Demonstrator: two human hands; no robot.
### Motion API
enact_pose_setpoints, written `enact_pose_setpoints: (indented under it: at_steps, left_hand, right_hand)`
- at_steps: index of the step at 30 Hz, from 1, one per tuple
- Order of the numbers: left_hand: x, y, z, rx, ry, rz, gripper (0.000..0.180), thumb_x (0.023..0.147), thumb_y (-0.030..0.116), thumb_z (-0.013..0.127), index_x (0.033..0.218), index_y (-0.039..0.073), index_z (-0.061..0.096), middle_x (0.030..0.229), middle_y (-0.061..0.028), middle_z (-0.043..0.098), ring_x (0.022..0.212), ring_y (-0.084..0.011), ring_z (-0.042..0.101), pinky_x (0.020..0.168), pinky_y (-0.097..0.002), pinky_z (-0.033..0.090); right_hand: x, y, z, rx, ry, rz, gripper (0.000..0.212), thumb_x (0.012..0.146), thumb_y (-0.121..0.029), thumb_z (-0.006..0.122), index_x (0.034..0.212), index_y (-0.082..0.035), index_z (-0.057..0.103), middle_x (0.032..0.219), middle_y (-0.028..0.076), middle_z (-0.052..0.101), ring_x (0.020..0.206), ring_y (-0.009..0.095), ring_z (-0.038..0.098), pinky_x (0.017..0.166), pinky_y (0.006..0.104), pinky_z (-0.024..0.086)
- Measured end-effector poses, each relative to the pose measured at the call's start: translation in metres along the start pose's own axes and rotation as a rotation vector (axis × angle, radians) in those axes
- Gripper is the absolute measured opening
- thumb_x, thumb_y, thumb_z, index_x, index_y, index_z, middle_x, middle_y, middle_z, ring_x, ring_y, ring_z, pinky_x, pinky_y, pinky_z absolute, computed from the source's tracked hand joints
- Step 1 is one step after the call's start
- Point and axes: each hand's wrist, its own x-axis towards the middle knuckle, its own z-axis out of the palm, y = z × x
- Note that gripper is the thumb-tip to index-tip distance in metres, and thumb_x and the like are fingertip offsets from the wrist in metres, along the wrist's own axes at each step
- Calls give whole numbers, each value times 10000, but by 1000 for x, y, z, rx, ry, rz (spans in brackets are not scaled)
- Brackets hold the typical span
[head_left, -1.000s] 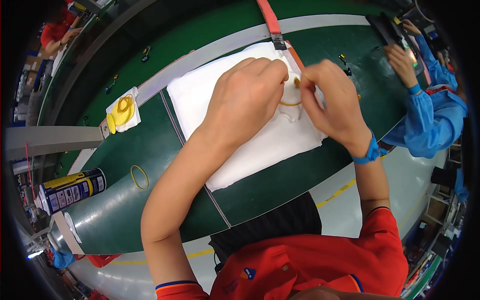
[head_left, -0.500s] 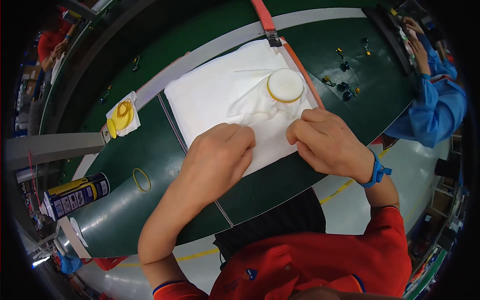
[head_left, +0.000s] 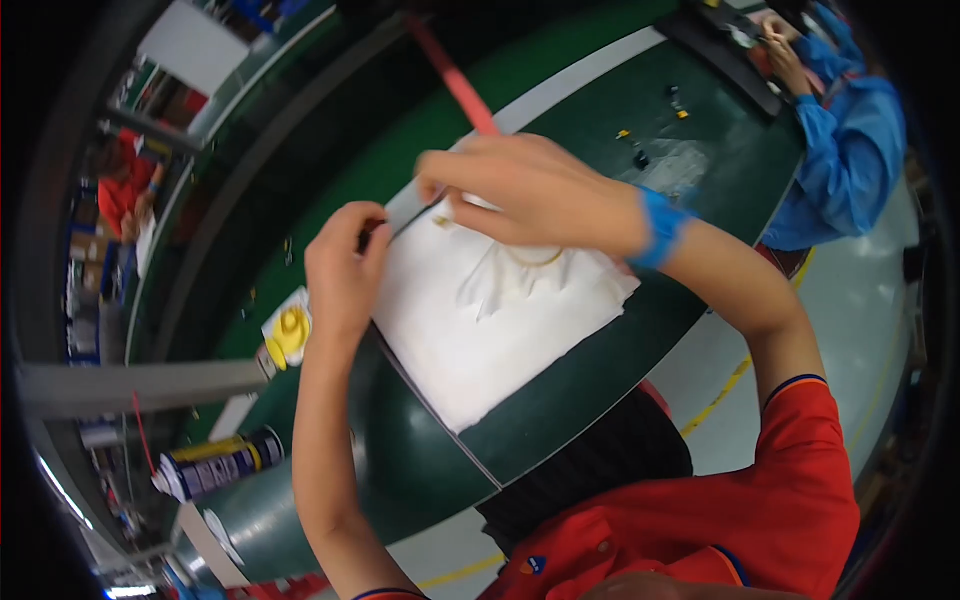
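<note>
A white cloth (head_left: 450, 355) lies spread on the green table, gathered into folds near its right side. At those folds, part of a yellow band (head_left: 540, 260) shows beneath my right hand; the round white top it circled is now mostly covered. My right hand (head_left: 525, 190) is stretched over the far part of the cloth, its bent fingers smeared by motion. A small yellowish thing (head_left: 441, 221) lies on the cloth just below those fingers. At the cloth's far left edge is my left hand (head_left: 343, 268), thumb and fingers curled together around a dark spot I cannot make out.
Yellow pieces (head_left: 290, 335) lie on a white pad left of my left hand. A spray can (head_left: 222, 462) lies near a metal post (head_left: 150, 388). Small dark and yellow parts (head_left: 642, 158) are scattered at the far right, where a person in blue (head_left: 850, 165) works. A red strip (head_left: 462, 95) stands beyond the cloth.
Both hands have moved away from the cloth's near edge to its far left side, the right one crossing over the banded round shape. The whole view has turned.
</note>
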Motion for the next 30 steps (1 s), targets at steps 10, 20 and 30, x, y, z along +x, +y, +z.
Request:
enact_pose_setpoints:
  at_steps: [10,20,30]
  left_hand:
    - [52,-66,12,531,136,109,284,828,51,741,1108,32,702,1094,-150,687,1039,-305,655,928,-378,512]
    - [73,130,157,-103,-327,367,298,781,134,815,1026,26,686,1023,-156,655,1018,-331,636,870,-452,534]
    - [69,128,151,-124,-403,346,145,874,124,709,926,0,653,910,-148,619,877,-321,625,771,-417,496]
  right_hand:
    - [-5,73,-77,-32,-4,46,240,870,-221,719,994,-16,696,857,140,719,779,279,703,708,360,549]
    - [-157,60,-102,-122,-57,553,254,792,-147,777,1008,-78,662,803,95,617,709,295,612,640,415,485]
    - [-177,68,-90,128,139,549,108,819,-91,696,851,-24,618,752,99,614,698,228,633,622,350,505]
